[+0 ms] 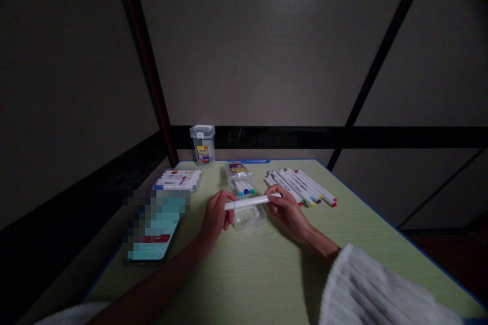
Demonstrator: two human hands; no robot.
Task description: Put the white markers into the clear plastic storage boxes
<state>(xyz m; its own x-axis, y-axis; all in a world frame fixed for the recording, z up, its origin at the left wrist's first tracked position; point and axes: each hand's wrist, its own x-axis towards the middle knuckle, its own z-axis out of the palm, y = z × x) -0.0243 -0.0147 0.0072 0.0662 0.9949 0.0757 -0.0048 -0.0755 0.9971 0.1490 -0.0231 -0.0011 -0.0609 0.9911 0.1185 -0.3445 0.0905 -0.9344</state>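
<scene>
A white marker point(249, 201) lies level between both hands above the table. My left hand point(216, 216) grips its left end with curled fingers. My right hand point(285, 208) pinches its right end. Just behind and below the marker lies a clear plastic marker case point(239, 175) on its side, with a few markers with blue and green caps sticking out. Its clear lid point(249, 217) rests under the held marker.
A row of several white markers point(301, 187) with coloured caps lies at the right of the pale green table point(267, 269). A flat marker pack point(178, 180) and a phone point(154, 228) are at the left. A clear upright case point(203, 144) stands at the back edge.
</scene>
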